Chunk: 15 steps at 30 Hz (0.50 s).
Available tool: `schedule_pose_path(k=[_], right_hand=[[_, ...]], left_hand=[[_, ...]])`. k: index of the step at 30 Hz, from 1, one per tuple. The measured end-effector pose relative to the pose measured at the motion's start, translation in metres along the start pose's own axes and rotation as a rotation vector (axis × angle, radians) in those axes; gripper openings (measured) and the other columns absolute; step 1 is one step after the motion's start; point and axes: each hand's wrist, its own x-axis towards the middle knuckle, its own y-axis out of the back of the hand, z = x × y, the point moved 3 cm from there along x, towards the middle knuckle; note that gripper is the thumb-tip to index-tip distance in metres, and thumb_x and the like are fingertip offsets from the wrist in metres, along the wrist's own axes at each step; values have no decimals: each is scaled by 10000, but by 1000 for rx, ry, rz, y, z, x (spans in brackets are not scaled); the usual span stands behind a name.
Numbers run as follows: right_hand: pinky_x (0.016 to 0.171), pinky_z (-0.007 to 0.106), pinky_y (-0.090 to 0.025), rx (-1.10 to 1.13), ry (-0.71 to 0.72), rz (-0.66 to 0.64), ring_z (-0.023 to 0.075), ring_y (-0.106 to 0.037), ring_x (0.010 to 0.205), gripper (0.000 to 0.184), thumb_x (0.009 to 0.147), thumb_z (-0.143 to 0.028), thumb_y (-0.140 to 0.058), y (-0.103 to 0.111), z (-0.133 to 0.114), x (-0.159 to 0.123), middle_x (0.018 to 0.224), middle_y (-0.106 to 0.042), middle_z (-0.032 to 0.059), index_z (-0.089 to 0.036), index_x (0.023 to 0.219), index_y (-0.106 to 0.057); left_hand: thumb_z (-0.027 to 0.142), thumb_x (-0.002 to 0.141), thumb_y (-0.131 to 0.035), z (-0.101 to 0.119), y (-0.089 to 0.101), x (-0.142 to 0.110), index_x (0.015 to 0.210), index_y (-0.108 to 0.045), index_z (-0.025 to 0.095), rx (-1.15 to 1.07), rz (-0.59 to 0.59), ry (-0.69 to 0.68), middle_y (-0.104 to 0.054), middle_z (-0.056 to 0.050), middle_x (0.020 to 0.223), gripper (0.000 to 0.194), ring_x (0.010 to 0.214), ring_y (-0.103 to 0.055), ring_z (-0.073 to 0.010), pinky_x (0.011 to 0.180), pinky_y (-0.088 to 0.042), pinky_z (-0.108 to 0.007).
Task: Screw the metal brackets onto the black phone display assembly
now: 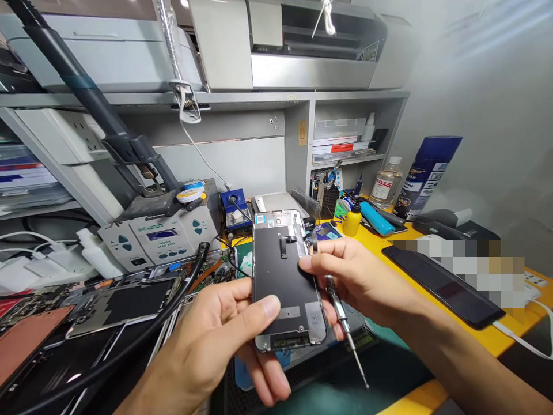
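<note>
A phone screen assembly (283,276), its dark metal back plate facing me, is held upright over the bench. My left hand (216,346) grips its lower left side, thumb on the back plate and fingers underneath. My right hand (358,276) touches the plate's right edge with thumb and fingertip. A small screwdriver (345,325) is tucked in that same hand, tip pointing down and to the right.
A rework station (159,233) with a dark arm stands at the left, over opened phones and boards (116,302). A yellow mat (488,340) at the right carries a black phone (444,288), a blue spray can (425,173), bottles and tools. Shelves and a machine rise behind.
</note>
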Motion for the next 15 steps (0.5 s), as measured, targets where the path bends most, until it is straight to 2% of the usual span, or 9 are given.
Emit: schedule_pose_path(k=[5, 9, 15], right_hand=[[289, 206, -517, 92, -118, 11, 112, -548, 312, 274, 849, -265, -649, -3, 5, 5, 455, -581, -23, -142, 613, -581], [289, 216, -525, 104, -143, 21, 119, -548, 299, 289, 833, -281, -629, -6, 7, 7, 454, -581, -15, -143, 584, -580], [285, 213, -525, 118, -199, 26, 123, -563, 331, 303, 858, -274, -581, -5, 12, 10, 474, -596, 5, -133, 590, -595]], left_hand=[[373, 936, -570, -4, -4, -1, 1050, -670, 105, -187, -34, 97, -746, -99, 717, 308, 456, -694, -160, 403, -529, -191], [318, 932, -578, -4, -4, -4, 832, -655, 131, -381, -29, 123, -768, -103, 666, 226, 419, -695, -171, 355, -512, -176], [267, 946, -501, -5, -4, -2, 654, -700, 91, -560, -11, 138, -767, -114, 615, 395, 392, -691, -185, 327, -522, -194]])
